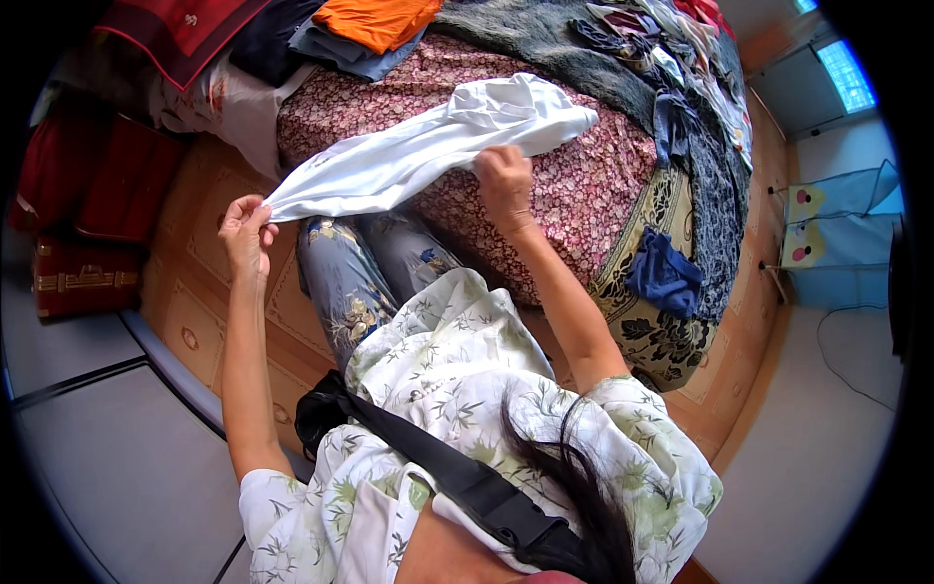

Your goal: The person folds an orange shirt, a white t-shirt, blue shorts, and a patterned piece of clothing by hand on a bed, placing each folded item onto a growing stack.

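Note:
A white shirt stretches from the bed toward the left, its collar end lying on the dark red flowered bedspread. My left hand pinches the shirt's narrow end off the bed's edge, over the floor. My right hand grips the shirt near its middle, pressing down on the bedspread. Both forearms reach up from the lower edge, over my flowered top and patterned trousers.
An orange garment on a grey-blue one lies folded at the bed's far end. A heap of mixed clothes runs along the right on a dark grey blanket. A blue cloth lies near the bed's corner. Red cases stand at left.

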Demonstrator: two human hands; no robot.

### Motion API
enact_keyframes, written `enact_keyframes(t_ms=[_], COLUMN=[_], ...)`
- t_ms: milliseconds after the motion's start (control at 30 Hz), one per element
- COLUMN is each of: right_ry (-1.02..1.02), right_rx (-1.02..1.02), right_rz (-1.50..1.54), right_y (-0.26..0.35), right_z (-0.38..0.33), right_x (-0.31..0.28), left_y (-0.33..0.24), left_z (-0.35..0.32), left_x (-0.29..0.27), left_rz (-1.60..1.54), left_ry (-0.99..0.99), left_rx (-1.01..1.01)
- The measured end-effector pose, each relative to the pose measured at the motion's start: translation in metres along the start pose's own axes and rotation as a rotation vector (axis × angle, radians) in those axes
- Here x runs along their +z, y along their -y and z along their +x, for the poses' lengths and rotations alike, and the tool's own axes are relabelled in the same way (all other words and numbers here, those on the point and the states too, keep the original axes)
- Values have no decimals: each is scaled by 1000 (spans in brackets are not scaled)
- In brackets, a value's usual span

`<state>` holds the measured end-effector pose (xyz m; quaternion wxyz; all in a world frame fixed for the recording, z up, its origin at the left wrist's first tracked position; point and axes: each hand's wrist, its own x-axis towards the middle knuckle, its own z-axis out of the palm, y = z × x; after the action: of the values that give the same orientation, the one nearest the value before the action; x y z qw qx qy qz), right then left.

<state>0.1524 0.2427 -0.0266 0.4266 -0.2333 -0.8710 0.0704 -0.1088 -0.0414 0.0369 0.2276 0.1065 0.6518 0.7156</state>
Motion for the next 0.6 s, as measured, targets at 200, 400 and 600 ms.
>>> enact_keyframes(t_ms=[200,400,600], right_ry=[-67,663,513], right_rx=[90,55,226], right_rz=[214,2,291], right_y=[-2,-31,-51], right_z=[48,34,70], right_x=[-130,-137,-50], left_y=[5,19,22], left_z=[-23,-58,-71], left_x=[0,10,7], left_rz=[64,92,93], left_ry=[64,81,1], left_rx=[-117,15,23])
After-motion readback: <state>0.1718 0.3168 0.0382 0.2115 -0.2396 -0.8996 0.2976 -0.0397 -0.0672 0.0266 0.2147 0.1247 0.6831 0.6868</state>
